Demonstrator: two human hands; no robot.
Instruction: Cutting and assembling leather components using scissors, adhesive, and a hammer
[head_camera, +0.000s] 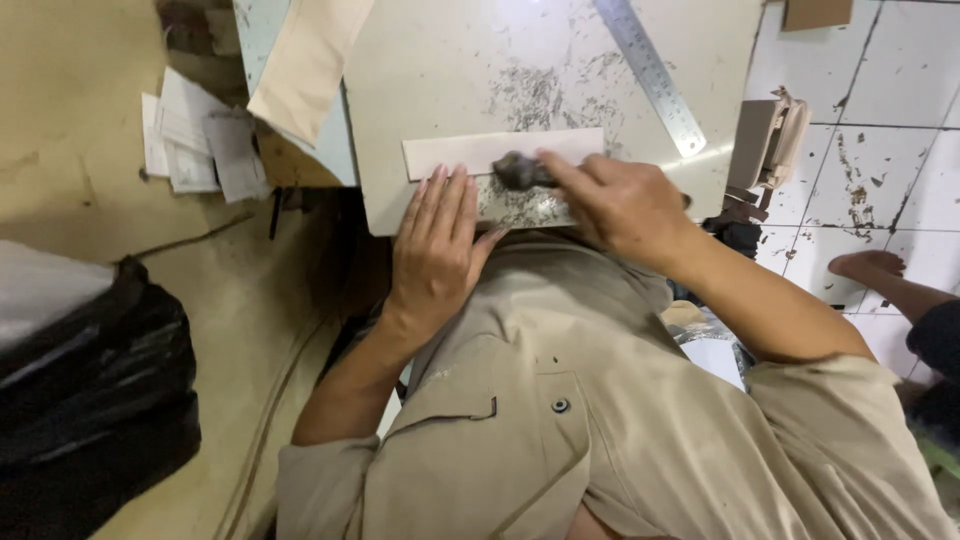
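**Hands working a pale strip on a scuffed board**

Bags come first at far left: a black plastic bag (95, 400) slumps on the tan floor. Above it, a loose stack of white paper sheets (195, 140) lies near the corner of a pale grey, scratched work board (440, 60). A cream fabric piece (305, 60) drapes over the board's upper left edge.

Near the board's front edge lies a long, pale pink rectangular strip (470, 152). The person's left hand (435, 245) rests flat with fingers stretched and together, fingertips touching the strip's lower edge. Just to the right, the right hand (620, 205) is closed around a small dark grey lump-shaped tool (520, 172), pressing it on the strip. Dark scuff marks surround that spot.

Further right, a silver metal ruler (650, 75) lies diagonally on the board. Beyond it, a beige boxy object (765, 145) stands at the board's edge over white floor tiles (890, 90). Another person's bare foot (868, 265) rests at far right.
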